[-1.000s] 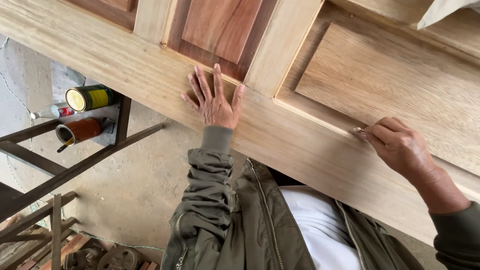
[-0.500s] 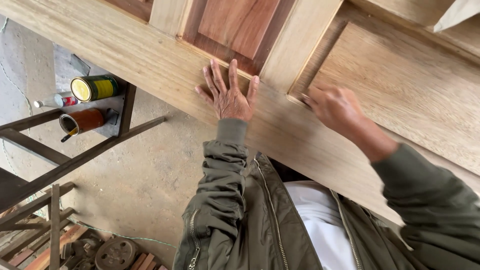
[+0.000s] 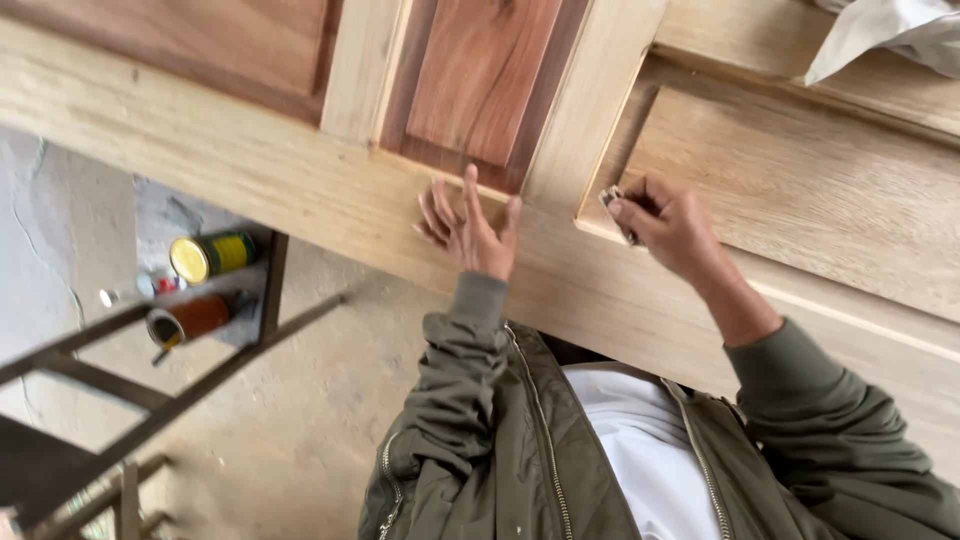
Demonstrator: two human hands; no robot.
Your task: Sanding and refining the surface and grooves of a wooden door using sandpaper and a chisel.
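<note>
We look down on a panelled wooden door [image 3: 300,190] lying flat on a metal trestle [image 3: 150,390]. Our left hand [image 3: 470,225] rests on the door's long pale rail just below the reddish raised panel [image 3: 480,80], fingers spread apart and holding nothing. Our right hand [image 3: 670,225] sits at the near-left corner of the pale raised panel [image 3: 800,190], its fingers closed together around a small folded piece of abrasive paper [image 3: 612,205], which is pressed into the moulded groove where panel meets frame.

Change from the earlier frames: a second ago the right hand worked the groove well to the right along the panel's lower edge; half a second ago it was blurred in a sweep leftward; now it has arrived at the corner. We judge that the rubbing has run the length of that edge and reached its end. The left hand has stayed planted on the rail throughout, steadying the work. The camera has also shifted, so the two tins [image 3: 200,285] on the trestle shelf appear lower and blurrier than before.

A crumpled pale cloth [image 3: 890,30] lies on the door at upper right, apart from both hands.
</note>
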